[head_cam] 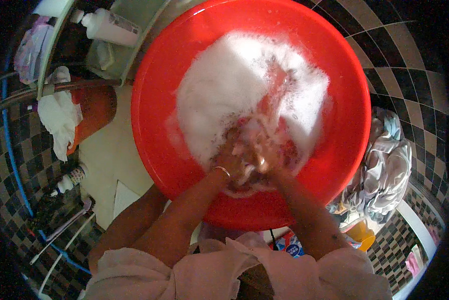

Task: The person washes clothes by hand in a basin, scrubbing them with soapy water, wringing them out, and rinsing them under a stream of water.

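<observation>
A large round red basin (pixel 153 101) stands before me with soapy water and thick white foam (pixel 217 86) in it. My left hand (pixel 234 155), with a thin bangle at the wrist, is in the water near the basin's close side. Beside it, very near or touching, is my right hand (pixel 264 152). Foam and blur hide the fingers of both hands. Wet fabric (pixel 247 174) seems to lie between and below them, but its shape is unclear, and whether either hand grips it cannot be told.
A heap of wet-looking clothes (pixel 386 168) lies right of the basin, beside a yellow cup-like container (pixel 361 236). At left are a shelf with a white bottle (pixel 112 28), an orange bucket (pixel 97 112) with white cloth (pixel 59 116), another bottle (pixel 70 182), and a blue hose (pixel 12 157).
</observation>
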`<action>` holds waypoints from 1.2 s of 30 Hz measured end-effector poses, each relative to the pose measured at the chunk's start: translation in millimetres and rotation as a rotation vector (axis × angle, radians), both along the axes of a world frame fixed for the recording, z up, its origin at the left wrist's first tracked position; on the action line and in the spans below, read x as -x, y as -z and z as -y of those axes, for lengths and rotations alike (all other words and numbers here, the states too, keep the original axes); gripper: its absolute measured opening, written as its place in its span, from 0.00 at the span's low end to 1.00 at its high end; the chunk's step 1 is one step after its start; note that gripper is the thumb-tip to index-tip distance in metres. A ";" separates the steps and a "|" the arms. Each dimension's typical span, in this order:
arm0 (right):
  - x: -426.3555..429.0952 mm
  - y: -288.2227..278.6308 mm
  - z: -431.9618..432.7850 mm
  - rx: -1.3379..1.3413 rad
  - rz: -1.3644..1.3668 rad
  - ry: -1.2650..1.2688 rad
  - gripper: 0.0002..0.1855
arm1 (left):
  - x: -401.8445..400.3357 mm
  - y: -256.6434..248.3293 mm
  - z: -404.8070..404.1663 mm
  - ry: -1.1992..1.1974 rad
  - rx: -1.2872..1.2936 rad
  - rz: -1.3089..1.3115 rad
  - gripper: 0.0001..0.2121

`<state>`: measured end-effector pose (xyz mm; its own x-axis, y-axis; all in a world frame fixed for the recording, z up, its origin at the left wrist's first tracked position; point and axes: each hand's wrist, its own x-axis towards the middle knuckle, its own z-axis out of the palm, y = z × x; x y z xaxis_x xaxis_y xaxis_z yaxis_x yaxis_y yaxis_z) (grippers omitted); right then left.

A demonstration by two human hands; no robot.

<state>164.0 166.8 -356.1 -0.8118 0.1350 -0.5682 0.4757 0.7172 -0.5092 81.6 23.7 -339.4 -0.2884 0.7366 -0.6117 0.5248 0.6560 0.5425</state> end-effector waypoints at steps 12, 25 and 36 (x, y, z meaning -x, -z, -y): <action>40.5 15.3 -116.1 -0.597 -0.443 0.649 0.32 | -25.1 -15.9 15.7 -0.046 0.031 -0.130 0.36; 17.5 -18.4 -53.1 -0.393 -0.155 0.125 0.39 | -3.1 11.7 24.3 -0.091 -0.113 0.039 0.35; 2.2 -120.0 -15.5 0.376 -0.518 0.692 0.15 | -23.9 -25.1 -28.7 -1.380 -0.151 0.798 0.36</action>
